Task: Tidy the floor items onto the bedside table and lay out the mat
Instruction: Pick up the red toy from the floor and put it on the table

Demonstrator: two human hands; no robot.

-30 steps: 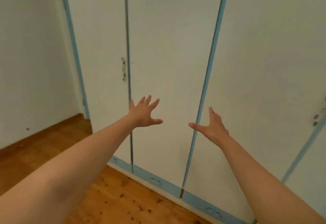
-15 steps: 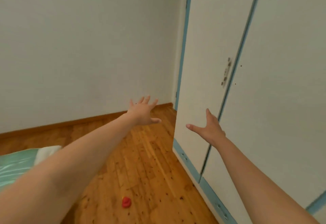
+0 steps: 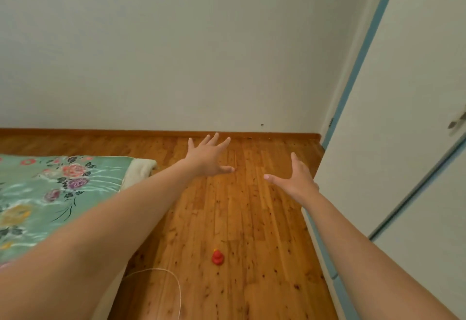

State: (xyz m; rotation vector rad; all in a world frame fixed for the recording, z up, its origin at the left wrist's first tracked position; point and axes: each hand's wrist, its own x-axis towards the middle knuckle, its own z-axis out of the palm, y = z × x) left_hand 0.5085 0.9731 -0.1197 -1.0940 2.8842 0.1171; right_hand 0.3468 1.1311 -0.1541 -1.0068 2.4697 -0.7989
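Note:
A small red rubber duck (image 3: 217, 257) stands on the wooden floor (image 3: 252, 218), low in the middle of the view. My left hand (image 3: 209, 155) is stretched out in front of me, fingers spread and empty, well above and beyond the duck. My right hand (image 3: 295, 178) is held out beside it, also spread and holding nothing. Neither the bedside table nor the mat is in view.
A bed with a green flowered cover (image 3: 50, 193) fills the left side. A thin white cable (image 3: 161, 284) curls on the floor by the bed. White wardrobe doors with blue trim (image 3: 408, 143) line the right. A plain wall (image 3: 176, 54) with a wooden skirting closes the far end.
The view has swung left from the wardrobe doors to the floor, wall and bed. The red duck and bed came into view. Both hands stayed outstretched and empty.

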